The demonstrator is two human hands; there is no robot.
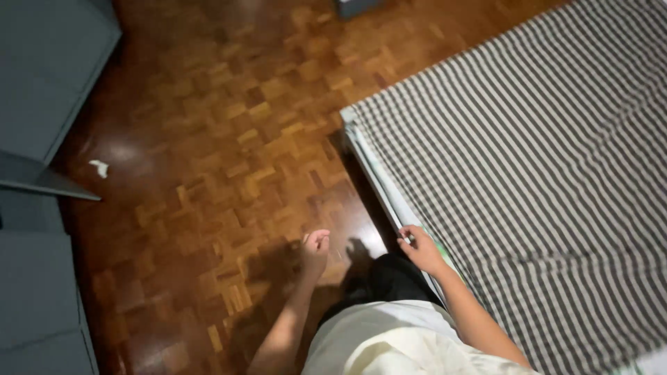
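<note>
I stand beside a mattress covered by a grey and white checked sheet (528,160). My right hand (419,248) pinches the sheet's edge at the near side of the mattress (379,177), fingers closed on the fabric. My left hand (315,248) hangs over the wooden floor with its fingers loosely curled and nothing in it. The sheet lies flat, with a few creases near the lower right.
Parquet floor (229,139) fills the middle. Grey cabinets (42,76) line the left side, one door standing ajar. A small white scrap (100,167) lies on the floor near them. A grey object (356,7) sits at the top edge.
</note>
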